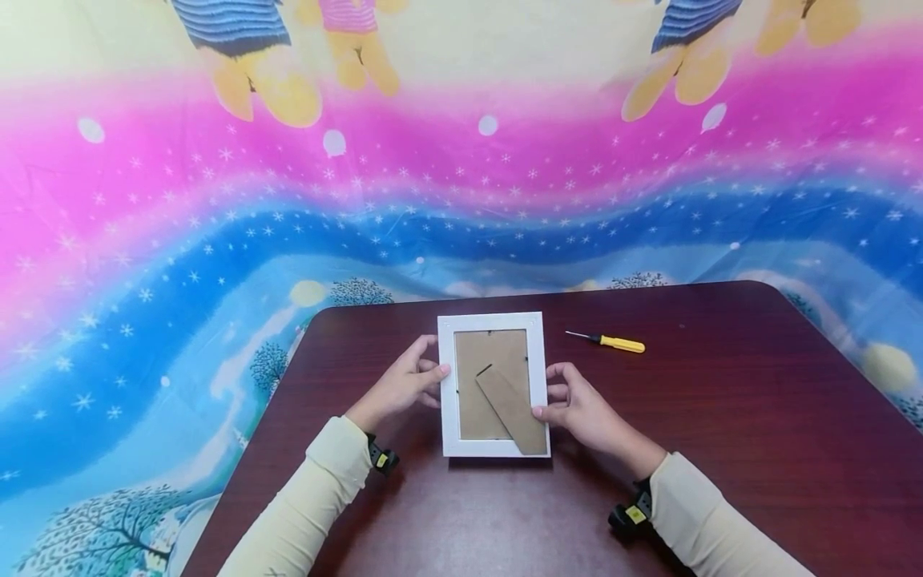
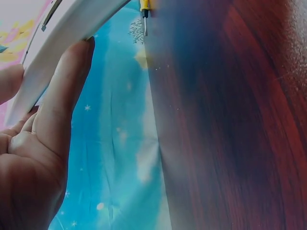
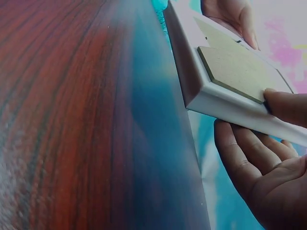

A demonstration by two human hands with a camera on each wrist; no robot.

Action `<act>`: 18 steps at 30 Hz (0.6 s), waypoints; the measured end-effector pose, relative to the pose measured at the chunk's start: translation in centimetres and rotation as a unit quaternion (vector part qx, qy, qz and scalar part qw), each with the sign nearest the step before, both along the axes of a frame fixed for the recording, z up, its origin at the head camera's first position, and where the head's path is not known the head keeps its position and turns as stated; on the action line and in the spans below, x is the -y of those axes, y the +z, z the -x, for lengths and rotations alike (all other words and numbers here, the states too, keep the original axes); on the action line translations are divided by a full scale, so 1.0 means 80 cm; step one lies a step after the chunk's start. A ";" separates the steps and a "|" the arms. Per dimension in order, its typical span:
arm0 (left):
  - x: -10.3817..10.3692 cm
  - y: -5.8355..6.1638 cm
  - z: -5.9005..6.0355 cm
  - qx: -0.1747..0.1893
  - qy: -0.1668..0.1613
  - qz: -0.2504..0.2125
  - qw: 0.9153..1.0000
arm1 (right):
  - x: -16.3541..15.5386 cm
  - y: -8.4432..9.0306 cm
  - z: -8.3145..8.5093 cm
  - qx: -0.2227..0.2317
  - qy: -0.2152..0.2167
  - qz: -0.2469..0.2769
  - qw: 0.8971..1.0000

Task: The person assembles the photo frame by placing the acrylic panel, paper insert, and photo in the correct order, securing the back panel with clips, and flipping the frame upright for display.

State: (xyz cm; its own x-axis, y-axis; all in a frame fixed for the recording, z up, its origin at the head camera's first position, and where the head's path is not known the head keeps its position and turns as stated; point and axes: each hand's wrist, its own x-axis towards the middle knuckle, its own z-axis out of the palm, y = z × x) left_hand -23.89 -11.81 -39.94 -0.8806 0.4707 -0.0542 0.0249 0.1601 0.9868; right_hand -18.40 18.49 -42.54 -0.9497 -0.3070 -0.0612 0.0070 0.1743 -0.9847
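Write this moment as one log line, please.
both hands: left hand, right hand grip white rectangular picture frame, cardboard back up | yellow-handled screwdriver: untouched on dark wooden table

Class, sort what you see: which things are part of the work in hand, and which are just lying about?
In hand:
frame, face down, gripped by left hand and right hand
stand on its back

Lying about:
screwdriver, untouched
table
cloth

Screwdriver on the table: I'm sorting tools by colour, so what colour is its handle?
Yellow; the screwdriver shows best in the head view.
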 end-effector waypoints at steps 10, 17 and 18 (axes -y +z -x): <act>0.007 0.010 -0.001 -0.018 -0.008 -0.007 1.000 | 0.001 0.001 -0.001 -0.008 0.023 0.024 0.999; 0.015 0.011 0.001 -0.023 -0.010 -0.005 1.000 | -0.002 0.001 -0.004 -0.055 0.078 0.002 0.995; 0.016 0.011 0.002 -0.025 -0.009 -0.004 1.000 | -0.002 0.001 -0.005 -0.065 0.085 -0.001 0.994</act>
